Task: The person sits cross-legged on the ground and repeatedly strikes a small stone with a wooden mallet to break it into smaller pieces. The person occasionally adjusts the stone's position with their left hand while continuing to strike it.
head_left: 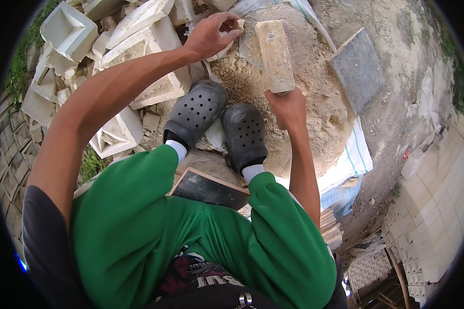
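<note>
Thumb and fingers of the left hand (215, 37) pinch a small, pale, rough chunk (240, 24) beside heaped white moulded blocks (143, 24), a fingertip hold that probably leaves most of it exposed. Further right, the right hand (288, 109) is closed round the near end of a dusty, rectangular-headed wooden mallet (275, 54) (its handle mostly hidden), above pale crumbled rubble (319, 118) on a white woven sack (362, 149) that likely catches debris.

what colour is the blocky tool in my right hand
The blocky tool is pale, dusty tan, seen best in the head view.
</note>
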